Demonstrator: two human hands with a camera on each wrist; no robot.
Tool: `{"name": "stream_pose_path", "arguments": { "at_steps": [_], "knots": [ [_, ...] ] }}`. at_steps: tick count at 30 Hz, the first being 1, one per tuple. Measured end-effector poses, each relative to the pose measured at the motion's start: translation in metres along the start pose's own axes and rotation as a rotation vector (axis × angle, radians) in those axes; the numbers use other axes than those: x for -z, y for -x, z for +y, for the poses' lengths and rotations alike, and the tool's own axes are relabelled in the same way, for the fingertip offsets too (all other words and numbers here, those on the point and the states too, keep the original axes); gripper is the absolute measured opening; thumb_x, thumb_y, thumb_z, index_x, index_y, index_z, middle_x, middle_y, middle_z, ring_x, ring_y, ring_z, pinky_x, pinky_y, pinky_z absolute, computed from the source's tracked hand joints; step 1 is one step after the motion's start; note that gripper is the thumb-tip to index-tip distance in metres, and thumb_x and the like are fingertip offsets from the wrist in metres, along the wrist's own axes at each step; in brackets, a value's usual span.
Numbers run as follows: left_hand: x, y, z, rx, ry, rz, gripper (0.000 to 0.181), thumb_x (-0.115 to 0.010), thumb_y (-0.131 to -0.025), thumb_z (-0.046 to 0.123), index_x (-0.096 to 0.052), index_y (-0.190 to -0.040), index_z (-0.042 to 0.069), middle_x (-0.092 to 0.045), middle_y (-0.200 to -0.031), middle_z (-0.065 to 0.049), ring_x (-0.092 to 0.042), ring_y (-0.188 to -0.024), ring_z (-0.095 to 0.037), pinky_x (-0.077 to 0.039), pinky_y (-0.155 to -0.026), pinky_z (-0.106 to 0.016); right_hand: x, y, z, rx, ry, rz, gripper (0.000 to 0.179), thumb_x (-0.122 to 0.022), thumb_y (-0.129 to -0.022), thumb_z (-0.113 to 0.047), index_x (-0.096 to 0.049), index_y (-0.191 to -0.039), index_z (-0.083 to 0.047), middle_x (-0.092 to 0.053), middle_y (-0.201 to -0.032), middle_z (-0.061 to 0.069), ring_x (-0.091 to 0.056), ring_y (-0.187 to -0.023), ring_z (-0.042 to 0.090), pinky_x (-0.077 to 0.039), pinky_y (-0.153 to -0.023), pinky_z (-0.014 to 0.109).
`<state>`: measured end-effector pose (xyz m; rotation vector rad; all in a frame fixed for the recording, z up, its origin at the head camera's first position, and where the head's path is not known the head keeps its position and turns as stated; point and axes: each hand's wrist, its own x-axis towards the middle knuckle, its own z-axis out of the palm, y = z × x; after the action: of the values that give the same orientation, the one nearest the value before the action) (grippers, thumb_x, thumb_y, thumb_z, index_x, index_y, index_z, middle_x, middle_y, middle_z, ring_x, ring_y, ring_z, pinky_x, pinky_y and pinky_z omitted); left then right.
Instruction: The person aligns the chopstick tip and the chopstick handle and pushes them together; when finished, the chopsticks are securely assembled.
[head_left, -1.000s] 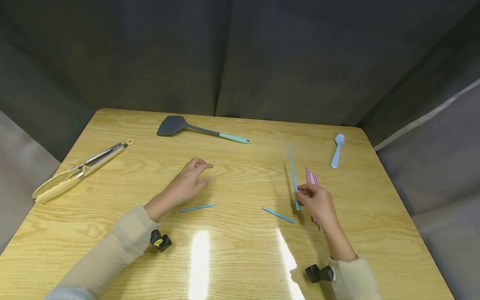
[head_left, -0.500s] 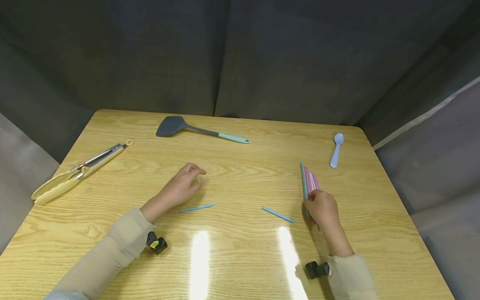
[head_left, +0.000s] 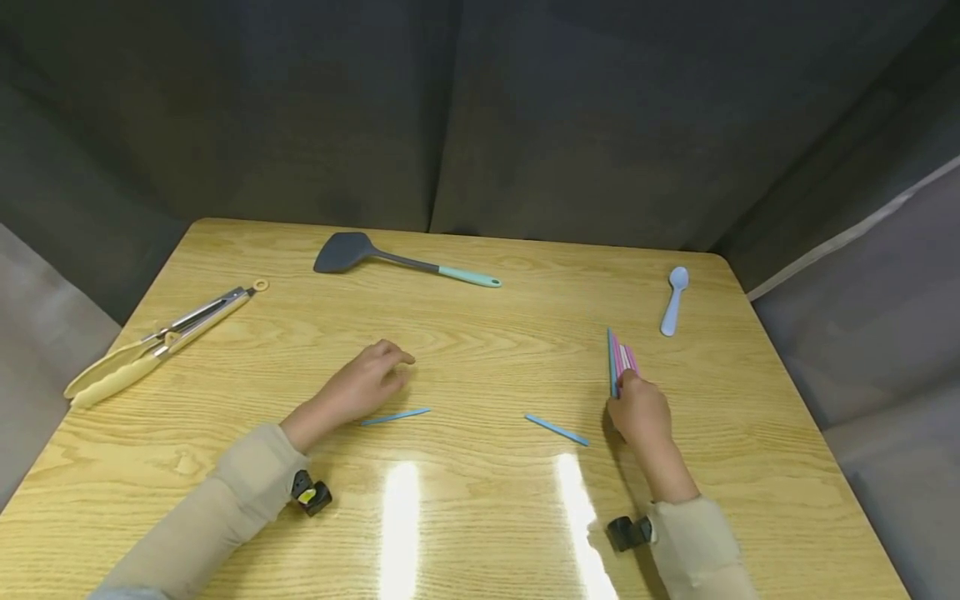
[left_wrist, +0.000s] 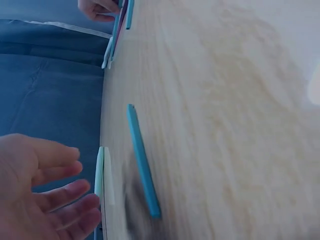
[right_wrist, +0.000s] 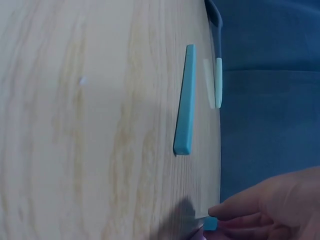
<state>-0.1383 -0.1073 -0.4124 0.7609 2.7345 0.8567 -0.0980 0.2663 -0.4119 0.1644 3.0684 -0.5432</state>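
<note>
My right hand [head_left: 640, 410] is at a row of pink and white chopsticks [head_left: 625, 357] on the right of the wooden table. It pinches a blue chopstick [head_left: 611, 358] lying along the row's left side; the near ends are mostly hidden by the hand in the head view. In the right wrist view, a blue end [right_wrist: 210, 223] shows at the fingers. My left hand [head_left: 362, 385] hovers with loosely bent fingers, holding nothing. Just in front of it lies a blue chopstick [head_left: 397, 416]. Another blue chopstick [head_left: 557, 429] lies between the hands.
Yellow-tipped tongs [head_left: 161, 343] lie at the left. A dark spatula [head_left: 345, 252] with a mint handle lies near the back edge. At the back right is a light blue spoon [head_left: 672, 302]. Dark curtains [head_left: 480, 117] hang behind the wooden table [head_left: 480, 500].
My right hand has brought the blue chopstick down and rightward, from raised and apart to alongside the pink and white ones. The left hand has drawn back slightly toward the body.
</note>
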Motion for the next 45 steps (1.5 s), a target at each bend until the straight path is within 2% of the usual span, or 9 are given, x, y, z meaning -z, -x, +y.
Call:
{"name": "stream_pose_path", "arguments": {
  "at_steps": [5, 11, 20, 28, 31, 33, 36, 41, 45],
  "knots": [
    [-0.003, 0.004, 0.002, 0.011, -0.097, -0.089, 0.028, -0.059, -0.085, 0.019, -0.06, -0.11, 0.007, -0.058, -0.094, -0.005, -0.055, -0.087, -0.019, -0.047, -0.073, -0.035, -0.001, -0.002, -0.001, 0.004, 0.029, -0.016, 0.005, -0.05, -0.072, 0.005, -0.048, -0.077, 0.006, -0.051, -0.06, 0.015, -0.048, -0.051, 0.026, -0.041, -0.045, 0.039],
    [-0.008, 0.009, -0.001, 0.026, -0.172, -0.16, 0.025, -0.065, -0.081, 0.024, -0.063, -0.102, 0.011, -0.056, -0.088, 0.001, -0.053, -0.079, -0.014, -0.045, -0.068, -0.03, -0.005, -0.005, -0.001, -0.001, 0.066, -0.039, 0.008, -0.05, -0.073, 0.006, -0.049, -0.081, 0.007, -0.055, -0.068, 0.022, -0.054, -0.058, 0.032, -0.044, -0.05, 0.044],
    [-0.01, 0.011, -0.003, 0.021, -0.178, -0.17, 0.016, -0.067, -0.079, 0.019, -0.06, -0.091, 0.013, -0.052, -0.083, 0.004, -0.05, -0.075, -0.012, -0.043, -0.063, -0.028, -0.01, -0.01, -0.003, -0.001, 0.128, -0.027, 0.01, -0.048, -0.074, 0.006, -0.047, -0.083, 0.009, -0.056, -0.074, 0.028, -0.056, -0.064, 0.042, -0.046, -0.051, 0.047],
    [-0.015, 0.012, -0.005, 0.02, -0.155, -0.167, 0.011, -0.066, -0.08, 0.015, -0.055, -0.082, 0.014, -0.046, -0.074, 0.005, -0.042, -0.065, -0.01, -0.038, -0.056, -0.025, -0.009, -0.009, -0.001, -0.001, 0.193, -0.035, 0.011, -0.045, -0.077, 0.006, -0.048, -0.086, 0.012, -0.054, -0.071, 0.024, -0.056, -0.059, 0.04, -0.046, -0.046, 0.044],
    [-0.015, 0.013, -0.005, 0.012, -0.156, -0.161, 0.011, -0.066, -0.08, 0.015, -0.055, -0.079, 0.015, -0.046, -0.071, 0.006, -0.042, -0.063, -0.009, -0.037, -0.055, -0.024, -0.008, -0.008, -0.001, 0.004, 0.217, -0.039, 0.01, -0.047, -0.079, 0.004, -0.048, -0.086, 0.01, -0.052, -0.068, 0.02, -0.053, -0.053, 0.033, -0.043, -0.042, 0.038],
    [-0.016, 0.013, -0.005, -0.001, -0.163, -0.157, 0.012, -0.066, -0.08, 0.014, -0.054, -0.078, 0.016, -0.045, -0.07, 0.006, -0.042, -0.062, -0.008, -0.037, -0.054, -0.024, -0.008, -0.007, -0.002, 0.039, 0.211, -0.042, 0.01, -0.05, -0.081, 0.0, -0.051, -0.087, 0.008, -0.051, -0.066, 0.015, -0.049, -0.048, 0.025, -0.04, -0.039, 0.032],
    [-0.015, 0.014, -0.005, -0.018, -0.167, -0.153, 0.013, -0.067, -0.08, 0.013, -0.055, -0.076, 0.016, -0.045, -0.069, 0.007, -0.041, -0.061, -0.008, -0.036, -0.054, -0.023, -0.009, -0.005, -0.005, 0.151, 0.119, -0.073, 0.01, -0.056, -0.084, -0.007, -0.057, -0.086, 0.002, -0.05, -0.066, 0.007, -0.043, -0.049, 0.015, -0.036, -0.04, 0.025],
    [-0.015, 0.015, -0.005, -0.044, -0.169, -0.147, 0.013, -0.067, -0.08, 0.012, -0.055, -0.075, 0.015, -0.044, -0.069, 0.006, -0.04, -0.06, -0.008, -0.036, -0.053, -0.023, -0.012, 0.001, -0.014, 0.396, -0.084, -0.232, 0.011, -0.063, -0.083, -0.017, -0.062, -0.086, -0.006, -0.05, -0.074, -0.002, -0.044, -0.064, 0.011, -0.04, -0.054, 0.023],
    [-0.014, 0.015, -0.005, -0.048, -0.171, -0.146, 0.012, -0.066, -0.08, 0.012, -0.055, -0.075, 0.014, -0.045, -0.069, 0.006, -0.04, -0.06, -0.008, -0.036, -0.053, -0.023, -0.015, 0.008, -0.022, 0.466, -0.099, -0.322, 0.02, -0.069, -0.079, -0.023, -0.062, -0.09, -0.008, -0.05, -0.078, -0.003, -0.045, -0.069, 0.011, -0.042, -0.06, 0.024]
  ]
}}
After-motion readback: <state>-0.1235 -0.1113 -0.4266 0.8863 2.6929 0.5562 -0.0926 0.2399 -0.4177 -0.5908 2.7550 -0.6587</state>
